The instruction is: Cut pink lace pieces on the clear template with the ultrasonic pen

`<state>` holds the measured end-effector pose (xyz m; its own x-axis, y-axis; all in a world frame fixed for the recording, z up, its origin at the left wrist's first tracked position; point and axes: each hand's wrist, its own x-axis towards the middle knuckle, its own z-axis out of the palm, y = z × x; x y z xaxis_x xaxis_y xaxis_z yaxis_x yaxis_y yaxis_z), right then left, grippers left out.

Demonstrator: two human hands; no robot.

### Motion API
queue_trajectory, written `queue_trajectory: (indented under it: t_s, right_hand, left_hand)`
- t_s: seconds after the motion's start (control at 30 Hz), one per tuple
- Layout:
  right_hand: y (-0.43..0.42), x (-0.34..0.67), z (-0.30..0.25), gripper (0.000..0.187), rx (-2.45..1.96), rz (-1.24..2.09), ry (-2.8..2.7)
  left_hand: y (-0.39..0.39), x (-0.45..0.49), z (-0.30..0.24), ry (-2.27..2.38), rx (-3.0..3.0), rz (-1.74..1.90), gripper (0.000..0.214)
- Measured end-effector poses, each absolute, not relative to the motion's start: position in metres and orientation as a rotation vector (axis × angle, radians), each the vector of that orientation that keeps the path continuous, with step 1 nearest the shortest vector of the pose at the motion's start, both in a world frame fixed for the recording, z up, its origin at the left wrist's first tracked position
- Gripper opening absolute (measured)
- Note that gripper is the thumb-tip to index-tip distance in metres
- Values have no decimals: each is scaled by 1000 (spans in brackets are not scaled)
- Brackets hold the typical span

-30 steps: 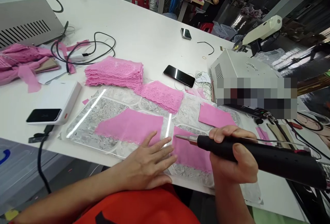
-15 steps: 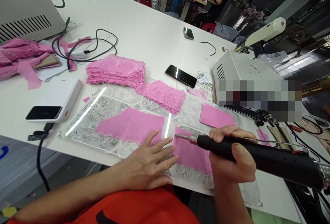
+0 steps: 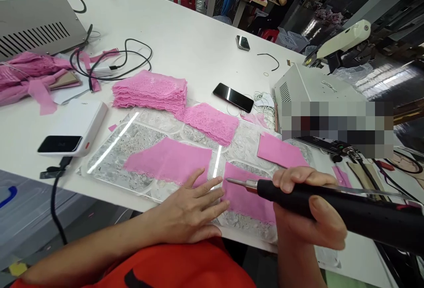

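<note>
My left hand [image 3: 194, 210] lies flat with fingers spread on the near edge of a clear plate [image 3: 112, 153], its fingertips touching two pink fabric pieces [image 3: 170, 162] [image 3: 247, 197]. My right hand [image 3: 306, 210] is wrapped round a black handheld tool [image 3: 334, 208] with a metal tip [image 3: 236, 182]. The tip hovers over the right pink piece, just right of my left fingertips. A third cut pink piece [image 3: 280, 152] lies farther right on the plate.
A stack of pink lace [image 3: 149, 91] and a single lace piece [image 3: 210, 122] lie behind the plate. A white device [image 3: 74, 131], a black phone [image 3: 233, 97], cables [image 3: 112, 60], a white machine [image 3: 308, 89] and a grey machine [image 3: 36, 20] stand around. A person works at a far table.
My right hand with the tool has shifted slightly right and down. My left hand has stayed flat in place.
</note>
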<state>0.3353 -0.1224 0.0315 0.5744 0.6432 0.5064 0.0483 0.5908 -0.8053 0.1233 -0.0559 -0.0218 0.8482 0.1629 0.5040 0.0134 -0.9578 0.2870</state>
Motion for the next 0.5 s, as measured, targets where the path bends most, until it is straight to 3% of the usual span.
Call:
queue_trajectory:
  t_s: [0.5]
  right_hand:
    - [-132,335,28,14,-903,524,-910]
  left_hand:
    - [-57,124,-21,135,2758,787,37]
